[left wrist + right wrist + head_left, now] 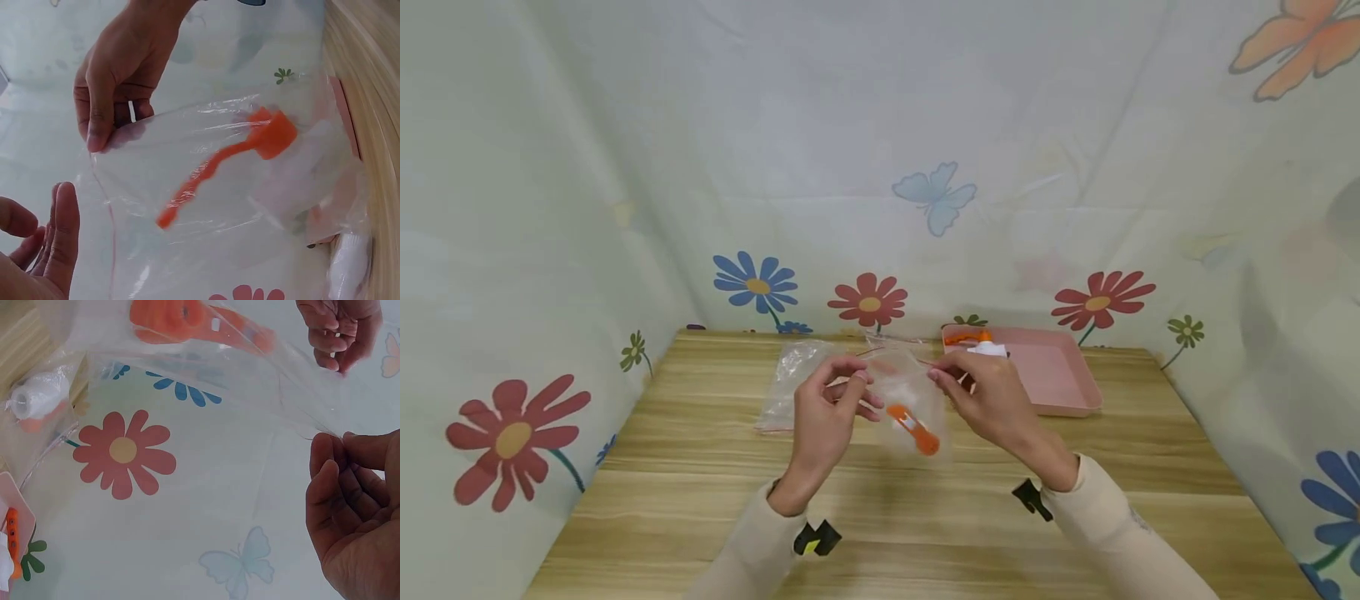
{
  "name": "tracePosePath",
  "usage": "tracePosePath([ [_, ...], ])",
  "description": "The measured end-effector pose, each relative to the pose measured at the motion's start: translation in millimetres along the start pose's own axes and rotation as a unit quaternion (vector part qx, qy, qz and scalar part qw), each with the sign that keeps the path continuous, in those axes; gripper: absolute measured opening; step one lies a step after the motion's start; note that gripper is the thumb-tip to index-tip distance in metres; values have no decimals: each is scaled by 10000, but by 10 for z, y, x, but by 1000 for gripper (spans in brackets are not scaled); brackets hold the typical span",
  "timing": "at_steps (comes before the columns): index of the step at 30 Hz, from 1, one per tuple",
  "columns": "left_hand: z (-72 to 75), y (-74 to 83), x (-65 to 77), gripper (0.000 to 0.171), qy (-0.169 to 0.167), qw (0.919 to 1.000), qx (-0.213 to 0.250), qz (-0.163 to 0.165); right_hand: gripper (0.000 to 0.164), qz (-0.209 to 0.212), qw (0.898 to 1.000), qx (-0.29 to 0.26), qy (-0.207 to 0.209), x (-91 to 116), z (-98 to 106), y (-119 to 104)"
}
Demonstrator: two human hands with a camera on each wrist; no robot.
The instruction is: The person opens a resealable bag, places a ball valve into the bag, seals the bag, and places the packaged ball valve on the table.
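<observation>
A clear zip bag (940, 417) hangs between my hands, its thin red seal line along the top. Inside lies a long orange plastic piece (917, 432), broad at one end, with a small pale patch on it; its kind is unclear. My right hand (992, 396) pinches the bag's top edge between thumb and finger, as the right wrist view shows. My left hand (826, 412) is beside the opposite end of the seal. Its thumb and fingers (59, 240) stand apart in the left wrist view, with no visible grip on the bag.
A pink tray (1078, 396) at the back right holds a white bottle with an orange tip (987, 346) and an orange item (958, 339). Another clear bag (797, 375) lies at the left. A white cylindrical item (40, 394) shows in a bag behind. Patterned cloth (865, 150) surrounds the table.
</observation>
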State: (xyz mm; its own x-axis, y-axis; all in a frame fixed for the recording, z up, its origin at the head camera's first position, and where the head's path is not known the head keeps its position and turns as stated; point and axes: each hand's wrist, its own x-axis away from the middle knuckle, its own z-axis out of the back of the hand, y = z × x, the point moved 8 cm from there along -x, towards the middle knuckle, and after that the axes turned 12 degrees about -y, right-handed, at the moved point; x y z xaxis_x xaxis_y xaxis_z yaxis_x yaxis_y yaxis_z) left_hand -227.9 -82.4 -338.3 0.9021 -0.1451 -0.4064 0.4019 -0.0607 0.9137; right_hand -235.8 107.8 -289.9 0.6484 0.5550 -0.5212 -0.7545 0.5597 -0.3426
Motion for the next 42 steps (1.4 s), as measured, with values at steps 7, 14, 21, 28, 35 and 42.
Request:
tracePosePath([
  [7, -19, 155, -28, 14, -194, 9992, -260, -220, 6, -48, 9999, 81, -135, 8, 56, 9],
  [14, -65, 336, -70, 14, -294, 9886, -1285, -734, 7, -6, 9997, 250, -71, 15, 95, -3],
  [21, -143, 435, -72, 14, -328, 9560, -2677, -1158, 6, 54, 9990, 414, -144, 11, 69, -15],
  [28, -218, 427, -79, 17, -512, 9469, -2988, -1071, 8, 276, 9983, 464, -238, 29, 35, -46],
  [35, -370, 341, -118, 34, -1170, 9205, -3599, -972, 9, 525, 9959, 729, -137, 30, 52, -134],
  [42, -476, 237, -118, 35, -1661, 9003, -3912, -943, 18, 749, 9935, 820, -240, 50, -1, -182],
])
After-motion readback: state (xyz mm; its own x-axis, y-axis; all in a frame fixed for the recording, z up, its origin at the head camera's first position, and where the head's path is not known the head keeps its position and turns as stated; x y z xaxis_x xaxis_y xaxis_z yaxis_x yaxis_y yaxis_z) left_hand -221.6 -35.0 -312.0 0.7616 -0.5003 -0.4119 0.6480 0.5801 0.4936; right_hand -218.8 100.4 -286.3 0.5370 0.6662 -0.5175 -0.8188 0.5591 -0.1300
